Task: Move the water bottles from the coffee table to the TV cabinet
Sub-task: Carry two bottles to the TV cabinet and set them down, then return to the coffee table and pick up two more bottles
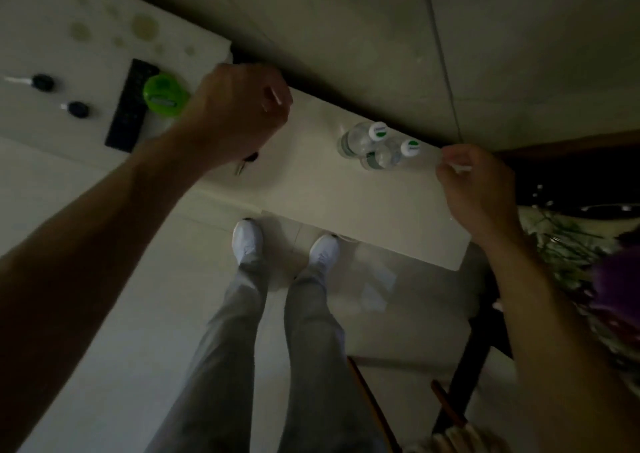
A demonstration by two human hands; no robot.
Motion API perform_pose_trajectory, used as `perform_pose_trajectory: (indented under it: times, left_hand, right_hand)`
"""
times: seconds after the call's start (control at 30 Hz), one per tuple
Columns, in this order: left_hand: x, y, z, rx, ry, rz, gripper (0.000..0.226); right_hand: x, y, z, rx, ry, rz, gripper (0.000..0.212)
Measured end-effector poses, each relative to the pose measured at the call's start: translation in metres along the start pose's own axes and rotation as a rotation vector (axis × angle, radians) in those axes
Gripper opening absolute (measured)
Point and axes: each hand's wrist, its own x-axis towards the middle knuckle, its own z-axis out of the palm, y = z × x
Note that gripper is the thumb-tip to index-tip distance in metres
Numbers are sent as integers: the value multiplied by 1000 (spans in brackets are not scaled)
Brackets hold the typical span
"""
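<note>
Dim, blurry shot looking down. Far left on the white cabinet top: two small black round things, then a black remote w/ a green round container touching its right edge. Left hand hangs over the surface just right of the green container, fingers curled loosely into a fist, nothing seen in it; a small key-like item shows under the wrist. Below, grey trousers & white shoes on pale floor. Right of centre, two clear water bottles w/ white-green caps stand upright, touching, near the cabinet's back edge. Right hand just beside them, fingers curled, empty, not touching. Far right: purple flowers.
</note>
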Motion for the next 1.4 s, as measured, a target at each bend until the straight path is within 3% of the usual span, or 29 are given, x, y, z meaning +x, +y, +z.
perform_pose_trajectory:
  times: [0.17, 0.4, 0.87, 1.03, 1.4]
  left_hand:
    - [-74, 15, -55, 122, -147, 81, 24]
    - [-164, 61, -81, 139, -105, 131, 27]
    - [-330, 108, -133, 133, 166, -179, 26]
    - [-393, 108, -157, 84, 358, -214, 21]
    - [-562, 30, -160, -14, 530, -496, 24]
  right_hand:
    - [-54, -70, -26, -32, -164, -134, 33]
    - [-123, -133, -48, -31, -286, -370, 34]
    - [-240, -158, -113, -28, -425, -679, 32]
    - [-284, -201, -122, -111, -492, -838, 34]
    - [-431, -277, -59, -307, -628, -1140, 31]
